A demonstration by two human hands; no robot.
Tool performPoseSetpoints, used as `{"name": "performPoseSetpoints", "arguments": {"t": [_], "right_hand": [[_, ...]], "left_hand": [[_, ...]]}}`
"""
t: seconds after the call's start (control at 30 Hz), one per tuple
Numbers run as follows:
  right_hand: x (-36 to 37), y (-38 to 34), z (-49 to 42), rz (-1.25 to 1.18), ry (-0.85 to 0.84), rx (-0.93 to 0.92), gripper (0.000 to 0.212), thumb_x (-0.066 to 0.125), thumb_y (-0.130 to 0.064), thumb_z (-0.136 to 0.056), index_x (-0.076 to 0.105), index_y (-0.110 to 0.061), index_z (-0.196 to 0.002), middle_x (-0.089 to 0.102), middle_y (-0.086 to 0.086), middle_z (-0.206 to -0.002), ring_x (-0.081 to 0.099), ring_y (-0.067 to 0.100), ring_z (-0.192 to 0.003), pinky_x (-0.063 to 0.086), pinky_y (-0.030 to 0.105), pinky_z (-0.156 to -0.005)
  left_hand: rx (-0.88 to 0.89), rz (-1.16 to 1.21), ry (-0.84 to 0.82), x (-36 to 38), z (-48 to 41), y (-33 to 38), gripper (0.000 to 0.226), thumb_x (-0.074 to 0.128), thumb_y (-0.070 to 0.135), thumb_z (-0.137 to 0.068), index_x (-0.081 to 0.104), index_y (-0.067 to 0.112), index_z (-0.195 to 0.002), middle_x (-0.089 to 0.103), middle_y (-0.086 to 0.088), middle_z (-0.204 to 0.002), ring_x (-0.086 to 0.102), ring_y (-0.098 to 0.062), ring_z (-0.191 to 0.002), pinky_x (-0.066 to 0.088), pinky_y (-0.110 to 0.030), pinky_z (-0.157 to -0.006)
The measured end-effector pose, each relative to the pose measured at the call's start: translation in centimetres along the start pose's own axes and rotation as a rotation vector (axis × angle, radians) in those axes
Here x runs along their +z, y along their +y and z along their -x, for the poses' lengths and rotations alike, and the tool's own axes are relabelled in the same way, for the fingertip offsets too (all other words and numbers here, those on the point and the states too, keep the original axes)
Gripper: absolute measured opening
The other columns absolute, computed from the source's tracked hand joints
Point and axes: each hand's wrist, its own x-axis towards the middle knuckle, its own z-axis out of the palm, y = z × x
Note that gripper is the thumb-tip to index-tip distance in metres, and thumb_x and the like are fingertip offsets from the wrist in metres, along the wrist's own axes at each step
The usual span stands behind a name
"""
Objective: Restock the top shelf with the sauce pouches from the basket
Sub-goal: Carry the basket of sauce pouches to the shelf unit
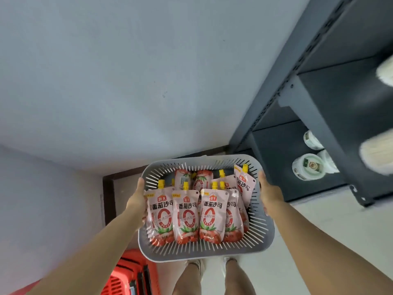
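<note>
Gripping the grey basket [204,255], left hand [138,201] and right hand [269,194] fingers clamped on its sides, tomato sauce pouches [186,218] between, shelves [314,96] at two o'clock, nearer the right.

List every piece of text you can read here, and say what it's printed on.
"海天": red logo near the top of the sauce pouches in the basket.
"番茄沙司": large black characters across the front ones.
"0": big red numeral below those characters.
Too small or blurred to read: the yellow corner tags, the print inside and under the numeral, and the labels on the white round packs on the dark shelf.
</note>
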Motion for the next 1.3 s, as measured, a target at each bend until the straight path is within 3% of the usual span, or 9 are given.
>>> {"name": "performPoseSetpoints", "arguments": {"t": [0.13,0.23,0.3,0.4,0.7,0.83,0.93,1.07,1.3], "right_hand": [[-4.0,3.3,4.0,-0.107,0.008,0.041,0.069,0.032,-0.086,-0.071,0.039,-0.017,-0.064,0.039,0.002,-0.061,0.035,0.017,-0.050,0.028,0.028,-0.045],[-8.2,7.2,7.3,-0.217,0.045,0.081,0.068,0.034,-0.075,-0.084,0.044,-0.012,-0.060,0.044,0.006,-0.056,0.038,0.019,-0.048,0.030,0.029,-0.046],[-10.9,10.1,9.2,-0.292,0.071,0.110,0.068,0.035,-0.071,-0.086,0.044,-0.010,-0.056,0.044,0.006,-0.053,0.038,0.020,-0.047,0.031,0.028,-0.048],[-15.0,14.6,11.5,-0.388,0.113,0.149,0.069,0.033,-0.068,-0.089,0.043,-0.009,-0.054,0.044,0.006,-0.051,0.039,0.019,-0.047,0.032,0.027,-0.051],[-28.6,29.9,13.8,-0.648,0.164,0.268,0.067,0.036,-0.068,-0.088,0.041,-0.011,-0.054,0.043,0.008,-0.051,0.038,0.018,-0.044,0.033,0.025,-0.049],[-35.7,35.0,13.0,-0.780,0.226,0.299,0.055,0.040,-0.062,-0.090,0.039,-0.015,-0.062,0.042,0.004,-0.061,0.039,0.017,-0.050,0.031,0.026,-0.048],[-41.0,37.6,11.9,-0.810,0.314,0.327,0.055,0.042,-0.062,-0.090,0.037,-0.016,-0.060,0.040,0.006,-0.057,0.037,0.016,-0.047,0.031,0.025,-0.049],[-47.8,40.0,9.7,-0.931,0.420,0.427,0.061,0.052,-0.072,-0.075,0.044,-0.013,-0.062,0.044,0.006,-0.055,0.041,0.017,-0.046,0.034,0.024,-0.050],[-60.2,43.3,4.6,-1.183,0.680,0.472,0.098,0.059,-0.084,-0.051,0.059,-0.005,-0.108,0.059,0.012,-0.073,0.058,0.027,-0.067,0.045,0.034,-0.060]], "left_hand": [[0.049,-0.143,-0.052,0.5,4.7,0.8,0.067,0.033,0.067,-0.090,0.048,0.003,-0.081,0.046,0.000,-0.033,0.055,-0.023,-0.047,0.050,-0.036,-0.076],[0.117,-0.237,-0.130,2.4,9.4,0.9,0.065,0.032,0.066,-0.091,0.046,0.005,-0.070,0.049,-0.003,-0.034,0.053,-0.018,-0.033,0.044,-0.030,-0.064],[0.169,-0.297,-0.171,4.2,12.3,0.5,0.068,0.033,0.061,-0.094,0.055,0.000,-0.077,0.059,-0.017,-0.046,0.059,-0.025,-0.042,0.051,-0.036,-0.079],[0.224,-0.403,-0.249,7.3,15.6,-0.9,0.067,0.030,0.062,-0.095,0.052,0.003,-0.070,0.053,-0.010,-0.040,0.052,-0.017,-0.032,0.045,-0.020,-0.045],[0.377,-0.631,-0.383,20.7,26.7,-8.2,0.059,0.036,0.059,-0.096,0.042,0.013,-0.060,0.038,0.003,-0.029,0.032,-0.012,-0.022,0.026,-0.011,-0.034],[0.349,-0.733,-0.511,28.2,31.7,-10.6,0.062,0.036,0.062,-0.094,0.032,0.015,-0.054,0.033,0.003,-0.031,0.028,-0.011,-0.022,0.026,-0.011,-0.031],[0.382,-0.825,-0.562,34.6,35.4,-11.7,0.060,0.033,0.060,-0.096,0.035,0.014,-0.057,0.038,-0.001,-0.037,0.038,-0.015,-0.035,0.048,-0.021,-0.046],[0.416,-0.924,-0.622,44.5,38.9,-11.7,0.061,0.034,0.063,-0.095,0.038,0.012,-0.061,0.030,0.002,-0.032,0.026,-0.012,-0.026,0.021,-0.023,-0.045],[0.509,-1.048,-0.806,62.9,48.1,-9.8,0.065,0.032,0.065,-0.094,0.033,0.015,-0.051,0.031,0.003,-0.029,0.026,-0.013,-0.026,0.020,-0.020,-0.041]]}}
